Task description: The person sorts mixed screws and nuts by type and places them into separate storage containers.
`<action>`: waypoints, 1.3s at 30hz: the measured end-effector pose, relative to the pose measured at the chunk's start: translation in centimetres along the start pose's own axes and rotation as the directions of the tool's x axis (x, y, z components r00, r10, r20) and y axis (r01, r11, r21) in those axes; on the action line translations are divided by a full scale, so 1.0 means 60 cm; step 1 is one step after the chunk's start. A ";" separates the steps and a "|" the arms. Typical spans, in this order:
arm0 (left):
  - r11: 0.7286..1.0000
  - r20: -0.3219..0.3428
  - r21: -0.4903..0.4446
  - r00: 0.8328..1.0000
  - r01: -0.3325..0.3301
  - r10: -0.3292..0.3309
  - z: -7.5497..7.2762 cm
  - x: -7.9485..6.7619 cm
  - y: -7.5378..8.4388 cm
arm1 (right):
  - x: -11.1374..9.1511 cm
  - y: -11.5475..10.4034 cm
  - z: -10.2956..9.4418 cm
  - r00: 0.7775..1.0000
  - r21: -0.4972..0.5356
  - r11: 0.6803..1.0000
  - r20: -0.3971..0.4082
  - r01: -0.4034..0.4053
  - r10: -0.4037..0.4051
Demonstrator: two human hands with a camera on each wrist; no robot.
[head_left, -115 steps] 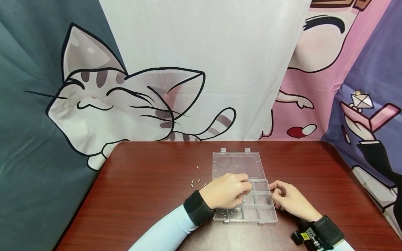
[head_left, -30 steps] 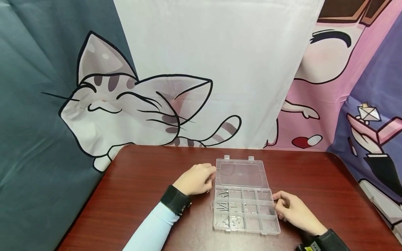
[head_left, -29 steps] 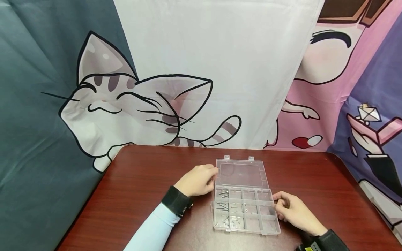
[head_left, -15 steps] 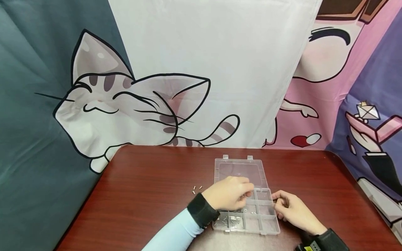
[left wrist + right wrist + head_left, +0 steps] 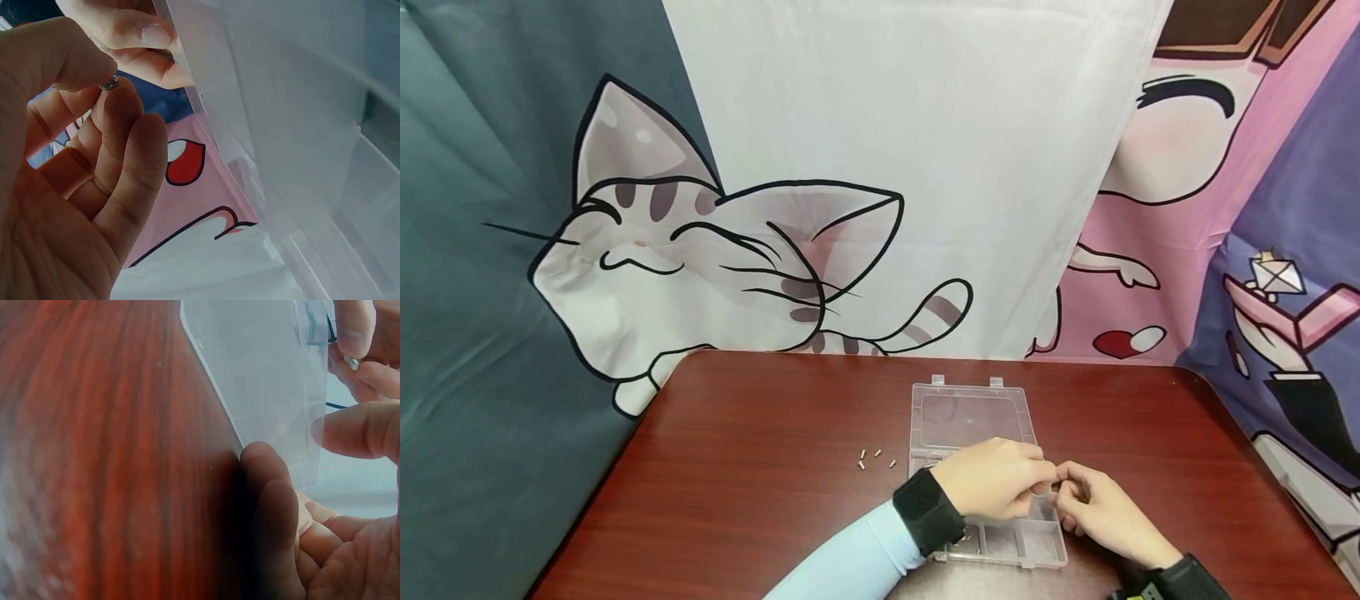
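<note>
Between thumb and index finger, my left hand (image 5: 1000,482) pinches a small silver screw (image 5: 110,83), whose metal end pokes out at the fingertips. That hand is above the right side of a clear plastic compartment box (image 5: 1042,546), close to my right hand (image 5: 1103,512). Curled at the box's right edge, the right hand holds its side wall, fingers low on the outside and thumb (image 5: 356,431) near the top. The box's transparent lid (image 5: 973,417) lies folded back. My left hand and wrist hide most of the left and middle compartments.
Several small screws (image 5: 862,454) lie loose on the brown wooden table (image 5: 760,467), left of the box. A few little metal pieces (image 5: 966,537) show in a near compartment. Behind the table's far edge hangs a cartoon-printed cloth (image 5: 925,108).
My left hand has come from beside the box's left edge, across the compartments, to the right side. The farthest loose screw has gone from the table. My right hand has stayed at the box's edge.
</note>
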State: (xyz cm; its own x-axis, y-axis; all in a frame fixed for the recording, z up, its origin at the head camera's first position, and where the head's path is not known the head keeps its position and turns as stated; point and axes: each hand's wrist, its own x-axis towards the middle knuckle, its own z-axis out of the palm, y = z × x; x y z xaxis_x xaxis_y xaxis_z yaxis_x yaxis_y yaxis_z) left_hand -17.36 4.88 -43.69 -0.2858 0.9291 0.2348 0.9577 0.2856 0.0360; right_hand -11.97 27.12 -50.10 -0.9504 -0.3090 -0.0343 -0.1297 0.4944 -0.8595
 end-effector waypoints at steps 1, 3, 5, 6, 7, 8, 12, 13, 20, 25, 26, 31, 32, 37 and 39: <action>1.000 0.002 0.003 1.000 0.000 0.000 0.000 0.001 0.000 | -0.001 0.002 -0.001 1.000 0.003 1.000 0.003 0.005 -0.005; 1.000 0.004 0.005 1.000 0.001 -0.001 -0.001 0.002 0.000 | -0.002 0.004 -0.001 1.000 0.010 1.000 0.007 0.011 -0.011; 1.000 0.009 0.002 1.000 0.006 -0.006 -0.002 0.002 0.000 | -0.003 0.004 -0.001 1.000 0.020 1.000 0.015 0.008 -0.008; 1.000 0.016 -0.006 1.000 0.014 -0.014 -0.002 0.001 0.000 | -0.003 0.004 -0.001 1.000 0.031 1.000 0.022 0.004 -0.005; 0.999 0.029 -0.016 0.999 0.028 -0.027 -0.003 -0.001 0.001 | -0.003 0.004 -0.001 1.000 0.043 0.999 0.030 -0.001 -0.001; 0.999 0.045 -0.026 0.998 0.046 -0.045 -0.003 -0.004 0.001 | -0.003 0.005 -0.001 0.999 0.056 0.998 0.040 -0.006 0.004; 0.987 0.116 -0.069 0.983 0.148 -0.139 -0.007 -0.021 0.002 | -0.003 0.005 -0.001 0.998 0.088 0.996 0.063 -0.020 0.015; 0.983 0.120 -0.075 0.980 0.166 -0.157 -0.008 -0.026 0.001 | -0.003 0.005 -0.001 0.998 0.086 0.996 0.063 -0.022 0.016; 0.966 0.125 -0.099 0.966 0.237 -0.224 -0.025 -0.075 -0.022 | 0.001 0.006 0.002 0.998 0.091 0.995 0.057 -0.037 0.032; 0.954 0.128 -0.082 0.953 0.287 -0.275 -0.034 -0.124 -0.045 | 0.003 0.008 0.007 0.999 0.083 0.996 0.046 -0.031 0.027; 0.952 0.122 -0.081 0.950 0.297 -0.286 -0.035 -0.135 -0.050 | 0.003 0.008 0.007 0.999 0.080 0.996 0.042 -0.030 0.026; 0.937 0.077 -0.056 0.937 0.345 -0.341 -0.038 -0.195 -0.083 | 0.003 0.005 0.003 0.999 0.078 0.996 0.035 -0.031 0.028; 0.934 0.066 -0.053 0.934 0.354 -0.350 -0.038 -0.205 -0.090 | 0.003 0.005 0.002 0.999 0.076 0.997 0.034 -0.030 0.027; 0.924 0.032 -0.027 0.924 0.382 -0.381 -0.036 -0.244 -0.120 | 0.005 0.001 -0.003 0.999 0.071 0.997 0.030 -0.034 0.032; 0.923 0.036 -0.009 0.922 0.386 -0.385 -0.034 -0.252 -0.129 | 0.006 0.000 -0.004 0.999 0.073 0.997 0.028 -0.040 0.039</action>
State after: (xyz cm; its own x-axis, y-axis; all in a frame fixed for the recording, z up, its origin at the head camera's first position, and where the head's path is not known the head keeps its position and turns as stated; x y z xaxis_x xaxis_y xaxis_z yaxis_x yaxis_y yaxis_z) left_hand -20.36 -11.85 -45.57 -0.6337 0.7551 0.1679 0.7736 0.6198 0.1321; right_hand -12.36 27.20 -49.98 -0.9464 -0.3124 -0.0817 -0.0702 0.4462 -0.8922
